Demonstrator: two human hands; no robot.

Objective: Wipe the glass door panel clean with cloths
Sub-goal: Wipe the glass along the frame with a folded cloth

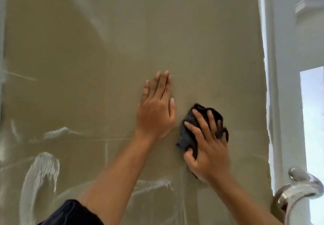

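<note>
A: 2 hands on the pane, or 1?
B: 2. Nearest the camera, a dark navy fabric sleeve shows at the bottom edge, and both bare forearms reach up past it.
A: Fingers?
B: The left hand lies flat on the clear upright glass door panel, fingers straight and close together. Just beside it, the right hand presses a dark grey crumpled cloth against the glass, fingers spread, thumb hooked into a fold.
A: And the glass?
B: White smeared streaks mark its lower left. A curved chrome metal handle sits at its right edge. A beige tiled wall shows behind.
</note>
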